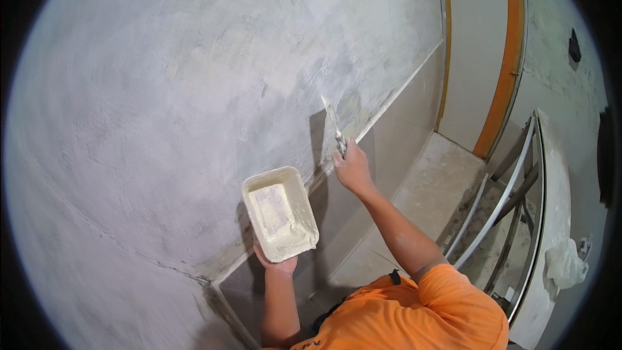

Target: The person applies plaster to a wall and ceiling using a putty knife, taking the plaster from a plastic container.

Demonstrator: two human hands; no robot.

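My left hand is wrapped under the near end of a cream rectangular tub, holding it tilted close to the wall. Pale wet filler clings to the tub's sides and gathers in its near right corner. To the right, my right hand grips the handle of a putty knife. Its thin blade is seen almost edge-on and points up towards the grey-white skimmed wall. I cannot tell whether the blade touches the surface. A darker, damp-looking patch lies just right of the blade.
Beige tiles cover the wall's lower part, topped by a pale edge strip. On the right stands a table with metal legs, a crumpled plastic bag beside its edge. Farther back is a door frame with orange edging.
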